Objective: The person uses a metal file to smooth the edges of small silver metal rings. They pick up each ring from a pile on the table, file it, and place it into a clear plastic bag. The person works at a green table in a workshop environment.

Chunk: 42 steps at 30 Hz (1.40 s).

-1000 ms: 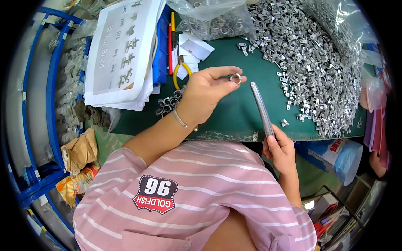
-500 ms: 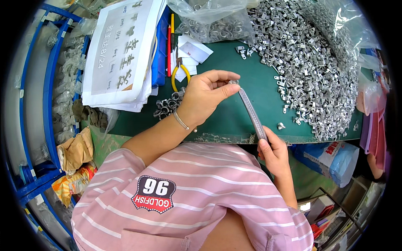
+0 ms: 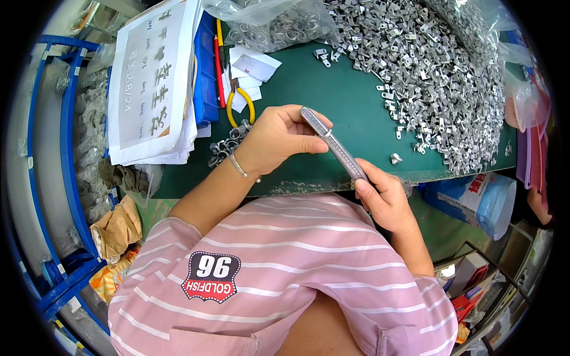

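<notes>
Over the green worktop (image 3: 323,89), right hand (image 3: 383,193) grips the near end of the graduated ring mandrel (image 3: 345,158); left hand (image 3: 276,137) pinches the ring (image 3: 326,134) around it. Ring's gone from tip to partway down, so it looks close to seating on the taper.

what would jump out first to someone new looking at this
First, probably, the sprawling heap of small silvery metal parts over the right side of the green tabletop. Next, near the middle, the grey ring mandrel held at its lower end by the right hand, with a metal ring around it at the fingertips of the left hand. Yellow-handled pliers also catch the eye, left of centre.
</notes>
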Motion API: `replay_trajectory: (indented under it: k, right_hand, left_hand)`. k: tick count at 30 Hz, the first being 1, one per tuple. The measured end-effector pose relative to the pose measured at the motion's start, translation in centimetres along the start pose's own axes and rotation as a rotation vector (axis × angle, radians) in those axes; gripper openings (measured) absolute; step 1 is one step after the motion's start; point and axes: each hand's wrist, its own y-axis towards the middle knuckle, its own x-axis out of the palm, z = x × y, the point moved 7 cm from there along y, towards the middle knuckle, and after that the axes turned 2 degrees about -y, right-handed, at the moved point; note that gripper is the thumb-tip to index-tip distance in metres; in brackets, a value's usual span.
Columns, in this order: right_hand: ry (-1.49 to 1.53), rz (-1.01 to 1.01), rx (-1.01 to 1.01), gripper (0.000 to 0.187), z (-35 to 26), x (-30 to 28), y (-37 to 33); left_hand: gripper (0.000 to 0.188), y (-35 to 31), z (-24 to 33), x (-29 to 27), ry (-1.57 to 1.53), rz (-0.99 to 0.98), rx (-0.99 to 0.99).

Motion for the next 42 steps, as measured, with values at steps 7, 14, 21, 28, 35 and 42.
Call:
replay_trajectory:
  k: [7,14,21,28,35,42]
  right_hand:
    - [0.072,-0.042,0.025,0.032,0.0,0.1,-0.3]
    - [-0.006,-0.022,-0.049,0.031,-0.5,-0.1,-0.3]
    - [-0.224,0.129,-0.179,0.031,-0.7,-0.7,-0.4]
    - [0.16,0.166,-0.063,0.034,1.0,-2.8,-1.2]
    - [0.225,0.248,-0.023,0.037,2.6,-2.8,-2.5]
    - [0.074,0.155,0.017,0.035,1.4,-2.0,-2.4]
  left_hand:
    - [0.033,0.1,-0.2,0.2,-0.063,-0.074,-0.021]
    - [0.031,-0.2,-0.5,0.4,0.027,-0.018,-0.01]
    - [0.028,0.0,-0.1,1.0,0.068,-0.003,0.063]
    - [0.027,0.5,12.3,-1.2,0.307,0.508,0.683]
    - [0.029,0.2,17.6,-1.2,1.079,0.751,0.96]
    - [0.013,-7.3,9.7,0.4,1.293,0.392,0.76]
